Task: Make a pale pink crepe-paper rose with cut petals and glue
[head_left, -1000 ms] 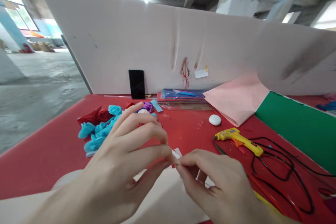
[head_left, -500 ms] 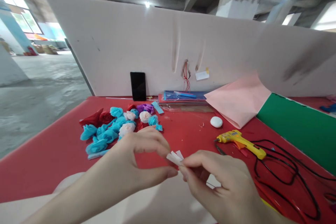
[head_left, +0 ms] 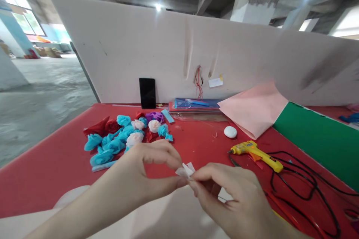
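Observation:
Between my two hands is a small folded piece of thin white paper (head_left: 187, 169), with short ends sticking up. My right hand (head_left: 234, 192) pinches its lower end between thumb and forefinger. On the other side, my left hand (head_left: 153, 166) has its thumb and fingertips at the paper's left part, where it looks pinched; the exact contact is partly covered. Beneath both hands lies a large pale sheet (head_left: 165, 216). Crumpled blue paper flowers (head_left: 114, 143), a pale pink rose (head_left: 134, 139) and red paper pieces (head_left: 97, 127) are heaped beyond my left hand.
A yellow glue gun (head_left: 259, 157) with a looping black cord (head_left: 314, 181) lies at the right. Behind it are a white oval object (head_left: 230, 132), pink paper (head_left: 252, 108) and a green sheet (head_left: 316, 138). A phone (head_left: 147, 93) leans against the white panel (head_left: 126, 44).
My left thumb and fingers have come in closer to my right fingertips and onto the white paper. The paper's left part now looks bent or more folded.

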A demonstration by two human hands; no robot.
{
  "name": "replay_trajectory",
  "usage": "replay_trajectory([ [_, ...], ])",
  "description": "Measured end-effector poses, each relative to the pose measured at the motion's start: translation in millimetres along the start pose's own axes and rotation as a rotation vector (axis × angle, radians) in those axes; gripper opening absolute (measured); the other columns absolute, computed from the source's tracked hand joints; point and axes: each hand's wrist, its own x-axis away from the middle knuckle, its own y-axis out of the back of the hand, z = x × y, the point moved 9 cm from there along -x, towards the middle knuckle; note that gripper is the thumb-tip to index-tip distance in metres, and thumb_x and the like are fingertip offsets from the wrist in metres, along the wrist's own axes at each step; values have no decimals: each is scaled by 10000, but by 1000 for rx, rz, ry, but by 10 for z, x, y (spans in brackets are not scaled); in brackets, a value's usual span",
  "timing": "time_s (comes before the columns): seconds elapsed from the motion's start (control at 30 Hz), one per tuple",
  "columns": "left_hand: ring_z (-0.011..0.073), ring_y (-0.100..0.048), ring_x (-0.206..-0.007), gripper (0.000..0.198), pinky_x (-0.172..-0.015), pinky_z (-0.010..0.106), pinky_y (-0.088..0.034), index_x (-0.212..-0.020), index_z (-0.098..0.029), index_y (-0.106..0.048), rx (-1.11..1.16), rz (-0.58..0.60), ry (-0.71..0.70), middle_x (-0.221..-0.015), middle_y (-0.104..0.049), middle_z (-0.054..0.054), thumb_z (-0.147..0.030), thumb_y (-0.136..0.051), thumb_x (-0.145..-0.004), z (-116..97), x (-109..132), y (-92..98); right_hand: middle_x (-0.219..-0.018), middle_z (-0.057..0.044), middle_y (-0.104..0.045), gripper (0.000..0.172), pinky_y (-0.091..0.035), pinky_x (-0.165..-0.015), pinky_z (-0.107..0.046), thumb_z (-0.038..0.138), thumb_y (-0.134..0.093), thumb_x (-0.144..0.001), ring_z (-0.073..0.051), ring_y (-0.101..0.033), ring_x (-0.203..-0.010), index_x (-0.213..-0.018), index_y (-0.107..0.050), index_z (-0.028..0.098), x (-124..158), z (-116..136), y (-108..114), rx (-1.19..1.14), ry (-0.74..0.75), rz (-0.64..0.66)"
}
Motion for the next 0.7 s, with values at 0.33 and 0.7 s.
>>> replay_trajectory([
  [0.33,105,-566,-616,107,-655,232,-478,-600,-250,-679,163,-13,62,-636,-608,-45,-247,-672,-707,83,-4,-33,-534,32,-562,152,-407,-398,-102,240,-550,-803,-41,-502,-391,-718,-637,149,43,-332,-232,-402,-414,253],
  [0.7,110,-551,-615,188,-641,222,-460,-562,-220,-603,162,-20,122,-627,-590,-50,-281,-639,-737,105,-57,-74,-535,16,-586,171,-406,-395,-102,243,-544,-810,-47,-510,-394,-723,-650,141,-2,-294,-151,-300,-299,179],
])
